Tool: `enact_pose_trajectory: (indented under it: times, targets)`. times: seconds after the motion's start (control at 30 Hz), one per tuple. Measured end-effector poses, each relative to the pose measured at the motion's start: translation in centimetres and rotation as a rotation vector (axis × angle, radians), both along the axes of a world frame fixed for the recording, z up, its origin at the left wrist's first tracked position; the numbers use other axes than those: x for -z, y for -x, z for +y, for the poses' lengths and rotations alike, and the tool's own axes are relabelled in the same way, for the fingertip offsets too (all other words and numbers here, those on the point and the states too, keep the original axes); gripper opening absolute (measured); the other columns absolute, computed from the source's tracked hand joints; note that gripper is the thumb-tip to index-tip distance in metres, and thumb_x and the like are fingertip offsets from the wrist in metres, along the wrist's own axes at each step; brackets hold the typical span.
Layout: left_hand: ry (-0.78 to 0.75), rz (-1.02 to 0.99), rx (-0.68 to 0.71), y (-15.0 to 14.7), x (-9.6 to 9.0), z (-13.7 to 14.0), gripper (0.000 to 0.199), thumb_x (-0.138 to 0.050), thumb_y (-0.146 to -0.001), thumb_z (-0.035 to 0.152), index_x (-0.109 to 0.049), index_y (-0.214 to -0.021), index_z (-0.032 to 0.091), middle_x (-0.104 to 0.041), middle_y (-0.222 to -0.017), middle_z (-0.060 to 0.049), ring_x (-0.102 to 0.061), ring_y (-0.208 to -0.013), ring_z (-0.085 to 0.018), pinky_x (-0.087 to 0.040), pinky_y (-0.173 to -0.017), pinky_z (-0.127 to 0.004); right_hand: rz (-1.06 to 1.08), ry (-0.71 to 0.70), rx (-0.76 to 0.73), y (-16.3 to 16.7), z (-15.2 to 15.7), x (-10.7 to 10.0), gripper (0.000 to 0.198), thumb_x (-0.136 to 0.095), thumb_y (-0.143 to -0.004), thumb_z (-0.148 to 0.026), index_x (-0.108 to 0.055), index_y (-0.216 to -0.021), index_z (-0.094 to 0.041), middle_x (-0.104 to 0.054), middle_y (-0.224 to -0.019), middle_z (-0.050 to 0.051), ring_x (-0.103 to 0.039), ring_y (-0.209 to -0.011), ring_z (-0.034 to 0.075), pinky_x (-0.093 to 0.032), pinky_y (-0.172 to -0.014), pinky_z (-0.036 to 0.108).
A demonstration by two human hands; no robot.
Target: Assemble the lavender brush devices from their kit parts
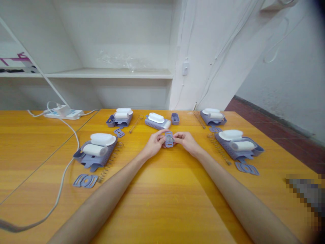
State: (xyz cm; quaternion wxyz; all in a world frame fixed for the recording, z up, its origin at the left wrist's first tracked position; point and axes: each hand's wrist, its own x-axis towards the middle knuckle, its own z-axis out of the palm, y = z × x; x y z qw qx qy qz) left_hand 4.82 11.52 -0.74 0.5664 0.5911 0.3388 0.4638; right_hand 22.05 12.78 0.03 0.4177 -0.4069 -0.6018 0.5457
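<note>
Near the middle of the table, my left hand (155,142) pinches a small slotted purple-grey plastic plate (169,144) by its left side. My right hand (187,142) has its fingertips closed at the plate's right edge. Between them, over the plate's middle, sits a greyish bunched piece (169,138) that looks like a coiled metal spring, though it is too small to be sure. Just beyond my hands lies a purple-grey perforated holder (154,124) bearing a white oval dish (156,117) and a white roll (166,124). A small purple-grey cup (175,118) stands beside it.
Similar holders with white pieces stand at left (110,154), back left (128,120), right (235,154) and back right (205,118). Springs (109,162) and slotted plates (85,181) lie near them. A power strip (68,114) and white cable (62,179) are on the left.
</note>
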Motion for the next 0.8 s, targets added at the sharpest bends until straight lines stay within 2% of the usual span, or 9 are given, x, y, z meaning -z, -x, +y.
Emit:
enact_pose_trajectory:
  times: [0.3,0.47,0.6,0.7,0.8]
  targets:
    - [0.028,-0.058,0.003,0.13,0.29,0.18,0.055,-0.062,-0.077,0.038,-0.045,-0.123,0.012,-0.065,-0.07,-0.004,-0.062,-0.058,-0.014,-0.048,-0.056,-0.023,0.061,-0.002,0.048,0.07,0.11,0.06,0.023,-0.069,-0.063,-0.038,-0.066,-0.067,-0.015,-0.064,-0.062,0.0,-0.053,-0.057,0.011,-0.04,-0.062,0.026]
    - [0.072,-0.085,-0.045,0.05,0.1,0.05,0.052,-0.067,-0.071,0.038,-0.046,-0.113,0.013,-0.064,-0.069,-0.003,-0.063,-0.057,-0.014,-0.048,-0.055,-0.024,0.041,-0.02,0.102,0.28,0.08,0.21,0.027,-0.067,-0.066,-0.041,-0.066,-0.07,-0.015,-0.065,-0.066,0.001,-0.054,-0.059,0.012,-0.04,-0.061,0.026]
    - [0.077,-0.099,-0.075,-0.03,-0.08,-0.05,0.049,-0.069,-0.069,0.034,-0.044,-0.107,0.015,-0.063,-0.068,0.0,-0.063,-0.057,-0.014,-0.048,-0.054,-0.023,0.014,-0.087,0.151,0.53,0.11,0.6,0.028,-0.067,-0.065,-0.043,-0.065,-0.07,-0.016,-0.066,-0.069,0.003,-0.056,-0.062,0.014,-0.043,-0.062,0.028]
    - [0.066,-0.089,-0.063,-0.07,-0.19,-0.11,0.051,-0.067,-0.07,0.032,-0.043,-0.111,0.015,-0.064,-0.071,-0.002,-0.062,-0.058,-0.013,-0.047,-0.054,-0.022,0.011,-0.11,0.156,0.5,0.12,0.76,0.029,-0.067,-0.066,-0.043,-0.067,-0.075,-0.016,-0.068,-0.074,0.004,-0.058,-0.066,0.016,-0.045,-0.064,0.029]
    - [0.064,-0.069,-0.06,-0.09,-0.18,-0.09,0.054,-0.068,-0.07,0.031,-0.045,-0.116,0.013,-0.065,-0.073,-0.003,-0.062,-0.059,-0.013,-0.047,-0.054,-0.022,0.037,-0.074,0.129,0.36,-0.01,0.58,0.03,-0.065,-0.068,-0.043,-0.068,-0.079,-0.015,-0.068,-0.075,0.004,-0.058,-0.064,0.015,-0.044,-0.062,0.028]
